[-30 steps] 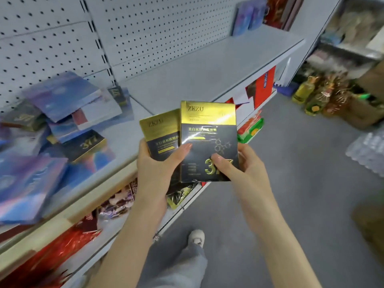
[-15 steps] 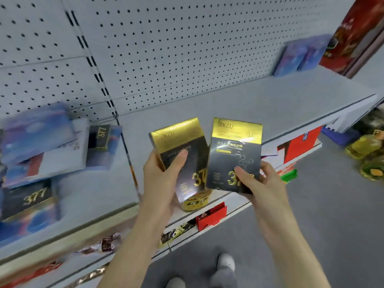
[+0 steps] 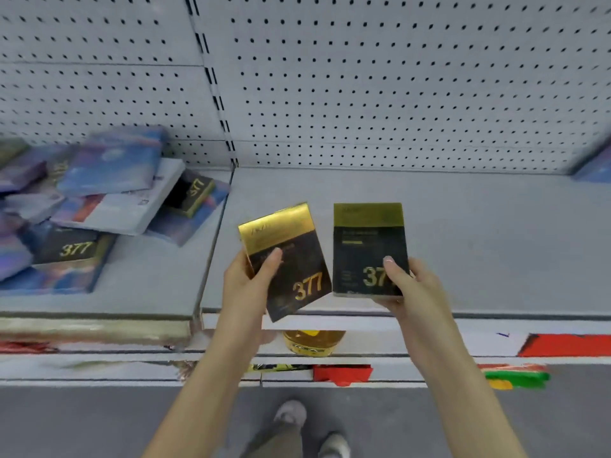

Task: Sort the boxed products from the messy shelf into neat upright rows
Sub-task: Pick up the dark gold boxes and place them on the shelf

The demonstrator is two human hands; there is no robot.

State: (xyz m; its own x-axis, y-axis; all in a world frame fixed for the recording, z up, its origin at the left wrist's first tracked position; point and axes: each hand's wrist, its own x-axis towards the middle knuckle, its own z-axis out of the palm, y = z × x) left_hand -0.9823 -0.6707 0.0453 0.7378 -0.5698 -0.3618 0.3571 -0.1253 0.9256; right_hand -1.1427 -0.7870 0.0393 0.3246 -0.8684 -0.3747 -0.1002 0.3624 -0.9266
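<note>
Each hand grasps one black-and-gold box, thumb across the front face and fingers curled behind. The left hand [image 3: 244,285] holds the left box [image 3: 287,259] by its lower left edge, and its long axis is tilted, with the gold top leaning away from the other box. The right hand [image 3: 416,285] holds the right box [image 3: 368,246] by its lower right corner, with the long axis close to upright. The two boxes sit side by side and nearly touch at their lower corners. Both are held over the front edge of the bare shelf [image 3: 463,242], which runs beyond and below the fingers. The right box probably only needs lowering and pushing back, while the left one needs straightening first. The messy pile [image 3: 99,206] lies well out past the left hand's outer side. Gold "377" reads clearly on the left box. On the right box "37" shows and the thumb hides the rest. The lettering on both gold bands is too blurred to read. "377" also shows on two dark boxes in the pile.
</note>
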